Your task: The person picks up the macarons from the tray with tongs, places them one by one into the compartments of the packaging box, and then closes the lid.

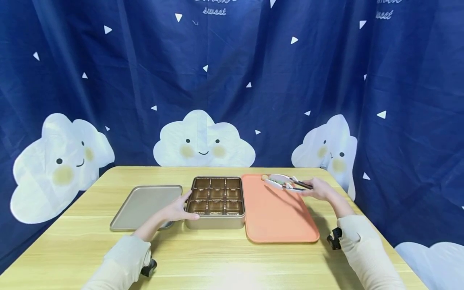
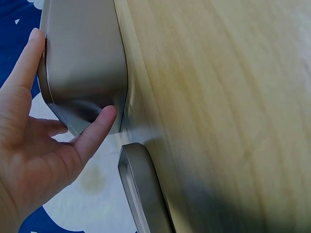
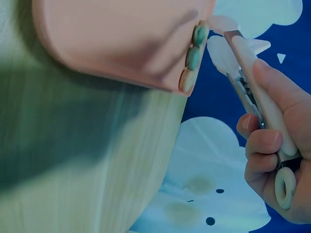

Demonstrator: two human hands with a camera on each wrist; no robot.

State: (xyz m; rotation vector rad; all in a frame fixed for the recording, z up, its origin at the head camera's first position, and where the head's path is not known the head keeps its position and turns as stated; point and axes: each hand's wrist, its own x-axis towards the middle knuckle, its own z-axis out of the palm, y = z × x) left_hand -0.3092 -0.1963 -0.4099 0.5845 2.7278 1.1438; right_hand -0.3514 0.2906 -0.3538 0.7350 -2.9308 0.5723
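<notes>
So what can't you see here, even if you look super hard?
Head view: the full shapes of the small round pieces on the orange tray; the tongs partly cover them.
Head view: the top white writing; the upper edge cuts it.
Left wrist view: the cups inside the divided baking pan; its side hides them.
Left wrist view: the rest of the flat gold tray; the bottom edge cuts it.

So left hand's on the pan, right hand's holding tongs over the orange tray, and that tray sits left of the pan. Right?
One slip: the orange tray sits right of the pan, as the head view shows. The rest stands: left hand on the pan, right hand holding tongs over the tray.
</notes>
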